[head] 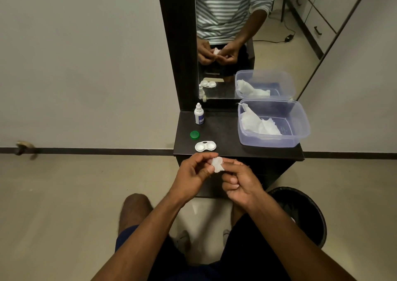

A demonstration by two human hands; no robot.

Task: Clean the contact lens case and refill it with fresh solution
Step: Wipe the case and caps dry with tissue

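The white contact lens case (205, 146) lies on the dark shelf (227, 134) near its front edge, both wells uncovered. One green cap (194, 135) rests just behind it. A small white solution bottle (199, 114) stands upright at the shelf's back left. In front of the shelf edge, my left hand (193, 173) and my right hand (241, 184) meet around a small crumpled white tissue (218, 164), pinched between the fingertips of both. Whether anything is wrapped inside the tissue is hidden.
A clear plastic tub (300, 128) holding white tissues sits on the shelf's right side. A mirror (225, 33) rises behind the shelf. A black bin (309, 214) stands on the floor at the right, below my right forearm.
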